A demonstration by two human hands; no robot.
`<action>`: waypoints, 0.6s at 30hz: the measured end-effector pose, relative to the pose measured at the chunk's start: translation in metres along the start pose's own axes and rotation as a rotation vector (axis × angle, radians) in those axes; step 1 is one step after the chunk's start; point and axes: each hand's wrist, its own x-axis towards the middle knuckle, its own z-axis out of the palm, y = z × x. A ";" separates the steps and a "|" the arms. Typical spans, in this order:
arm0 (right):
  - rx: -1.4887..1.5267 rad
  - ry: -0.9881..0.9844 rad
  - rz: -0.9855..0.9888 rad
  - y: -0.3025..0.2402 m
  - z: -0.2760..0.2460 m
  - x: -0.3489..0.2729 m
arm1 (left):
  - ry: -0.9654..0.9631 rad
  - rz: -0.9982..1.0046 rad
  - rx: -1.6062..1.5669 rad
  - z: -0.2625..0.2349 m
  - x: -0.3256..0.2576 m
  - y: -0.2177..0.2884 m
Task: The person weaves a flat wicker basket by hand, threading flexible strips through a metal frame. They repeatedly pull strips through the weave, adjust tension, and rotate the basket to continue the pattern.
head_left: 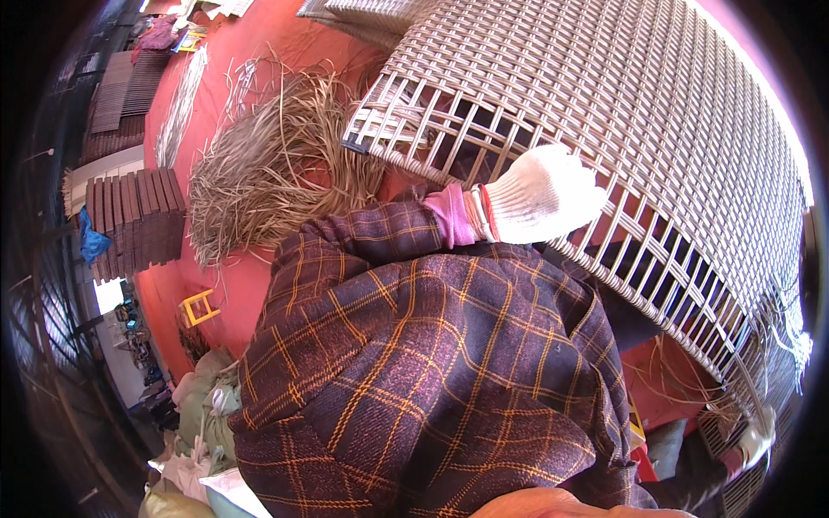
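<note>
Diagonally across the upper right, before the person's body, stretches a grey-brown woven panel [604, 78], its near border an open lattice along a wrapped rim. The left hand [540, 194], in a white knitted glove, rests at that lattice with fingers bent; whether its grip holds a strand, I cannot tell. Near the panel's lower right end is the gloved right hand [756, 436], beside loose strands, its grip too small to read. Leftward, a heap of tan strips [268, 155] covers the red floor [285, 34], with brown slatted pieces [138, 216] stacked beyond.
</note>
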 end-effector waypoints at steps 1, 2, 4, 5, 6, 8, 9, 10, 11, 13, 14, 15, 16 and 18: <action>0.022 -0.052 -0.042 -0.001 0.001 0.000 | 0.016 -0.003 0.004 0.000 0.000 0.000; 0.036 -0.105 -0.159 -0.006 0.005 -0.003 | 0.023 -0.006 0.013 -0.001 0.000 0.000; 0.036 -0.073 -0.270 -0.027 0.018 -0.005 | 0.043 0.005 0.006 -0.003 0.001 0.002; -0.004 -0.016 -0.277 -0.041 0.025 -0.006 | 0.059 0.017 -0.008 -0.004 0.002 0.002; -0.100 0.056 -0.256 -0.056 0.028 -0.007 | 0.080 0.005 -0.016 -0.006 0.002 0.003; -0.008 -0.063 -0.039 -0.085 0.019 -0.001 | 0.103 0.001 -0.059 -0.012 0.000 0.000; 0.141 -0.166 0.199 -0.100 0.009 0.004 | 0.109 -0.003 -0.073 -0.017 -0.002 -0.003; 0.156 -0.240 0.322 -0.116 -0.005 0.011 | -0.215 -0.155 0.051 -0.022 -0.006 -0.007; -0.282 -0.174 0.095 -0.136 -0.019 0.017 | -0.202 -0.210 -0.031 -0.032 -0.013 -0.019; -0.079 -0.148 0.063 -0.191 -0.039 0.026 | 0.240 -0.169 -0.006 -0.056 -0.034 -0.051; 0.045 -0.102 -0.061 -0.227 -0.045 0.027 | 0.289 -0.189 0.038 -0.071 -0.049 -0.073; 0.273 -0.101 -0.116 -0.273 -0.039 0.025 | 0.338 -0.215 0.079 -0.086 -0.068 -0.096; 0.366 -0.168 -0.222 -0.322 -0.033 0.019 | 0.333 -0.259 0.141 -0.104 -0.093 -0.118; 0.635 -0.233 -0.458 -0.429 -0.021 -0.006 | 0.266 -0.309 0.443 -0.134 -0.146 -0.160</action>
